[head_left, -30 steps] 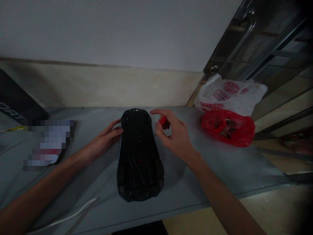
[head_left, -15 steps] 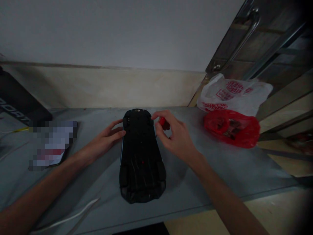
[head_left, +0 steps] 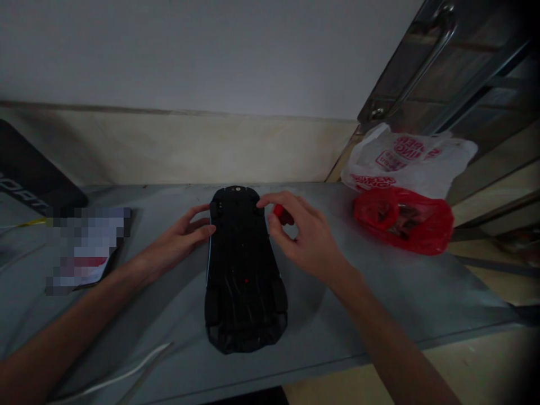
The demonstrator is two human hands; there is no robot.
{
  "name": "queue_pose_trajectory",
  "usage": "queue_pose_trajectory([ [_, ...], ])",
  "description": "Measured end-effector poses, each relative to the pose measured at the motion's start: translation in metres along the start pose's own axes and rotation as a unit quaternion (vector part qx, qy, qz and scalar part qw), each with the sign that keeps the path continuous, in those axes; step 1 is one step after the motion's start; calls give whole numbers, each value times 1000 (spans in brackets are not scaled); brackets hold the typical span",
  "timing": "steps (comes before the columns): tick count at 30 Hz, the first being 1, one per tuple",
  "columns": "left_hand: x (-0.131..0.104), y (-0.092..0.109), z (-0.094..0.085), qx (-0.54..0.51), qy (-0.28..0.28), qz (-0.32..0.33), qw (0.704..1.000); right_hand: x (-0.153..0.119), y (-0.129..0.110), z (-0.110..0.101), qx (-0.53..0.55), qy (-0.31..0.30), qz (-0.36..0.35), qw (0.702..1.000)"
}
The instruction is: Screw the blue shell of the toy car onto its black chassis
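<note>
A toy car (head_left: 240,264) lies upside down on the grey tabletop, its black underside facing up and its narrower end toward the wall. My left hand (head_left: 192,230) grips the car's left edge near that end, thumb on the rim and fingers along the side. On the other side, my right hand (head_left: 295,225) has curled fingers around a small red handle (head_left: 278,210); the rest of that item is hidden in the palm. The right index fingertip reaches the wheel at the car's far right corner. A tiny red spot shows on the underside.
A blurred-out phone-like slab (head_left: 90,247) and a black box (head_left: 36,174) lie at left. A white cable (head_left: 126,374) runs along the front left. White (head_left: 405,160) and red (head_left: 405,222) plastic bags sit at right, by a metal-handled door (head_left: 430,62). The wall stands behind.
The view has shifted slightly. Both hands stay at the car, which remains in place; the right index finger has moved a little further onto the far right wheel.
</note>
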State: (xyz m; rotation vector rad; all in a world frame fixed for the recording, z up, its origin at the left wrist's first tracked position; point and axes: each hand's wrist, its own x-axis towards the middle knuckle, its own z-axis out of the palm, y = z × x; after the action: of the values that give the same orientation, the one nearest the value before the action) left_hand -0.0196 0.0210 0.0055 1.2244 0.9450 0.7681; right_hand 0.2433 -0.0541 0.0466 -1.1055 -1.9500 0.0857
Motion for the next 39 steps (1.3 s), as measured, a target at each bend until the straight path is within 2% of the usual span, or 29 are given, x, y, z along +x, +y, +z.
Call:
queue_pose_trajectory([
  [3, 0, -1, -1, 7, -5, 3, 1000, -1, 1, 2, 0, 16, 17, 1000],
  [8, 3, -6, -6, 14, -15, 5, 1000, -2, 6, 6, 10, 61, 84, 995],
  [11, 5, -7, -8, 6, -20, 7, 1000, -1, 14, 7, 38, 88, 124, 988],
  [15, 6, -6, -8, -2, -17, 2, 1000, 2, 27, 6, 101, 87, 163, 978],
  [19, 5, -4, -7, -23, -17, 0, 1000, 10, 18, 5, 147, 105, 169, 969],
  [21, 4, -4, -6, -36, -26, 7, 999, 17, 3, 7, 142, 48, 136, 979],
  [23, 5, -4, -6, -45, -30, 16, 998, 25, -14, 11, 124, -43, 86, 988],
  [25, 7, -5, -6, -55, -32, 23, 998, 33, -28, 17, 94, -95, 53, 990],
  [28, 9, -8, -7, -66, -36, 23, 997, 42, -37, 26, 56, -114, 34, 991],
  [32, 9, -9, -7, -63, -32, 17, 997, 45, -36, 31, 9, -124, 5, 992],
  [36, 8, -10, -7, -54, -30, 23, 998, 50, -38, 28, -75, -147, -13, 986],
  [39, 9, -15, -9, -38, -41, 42, 998, 60, -49, 23, -133, -186, -55, 972],
])
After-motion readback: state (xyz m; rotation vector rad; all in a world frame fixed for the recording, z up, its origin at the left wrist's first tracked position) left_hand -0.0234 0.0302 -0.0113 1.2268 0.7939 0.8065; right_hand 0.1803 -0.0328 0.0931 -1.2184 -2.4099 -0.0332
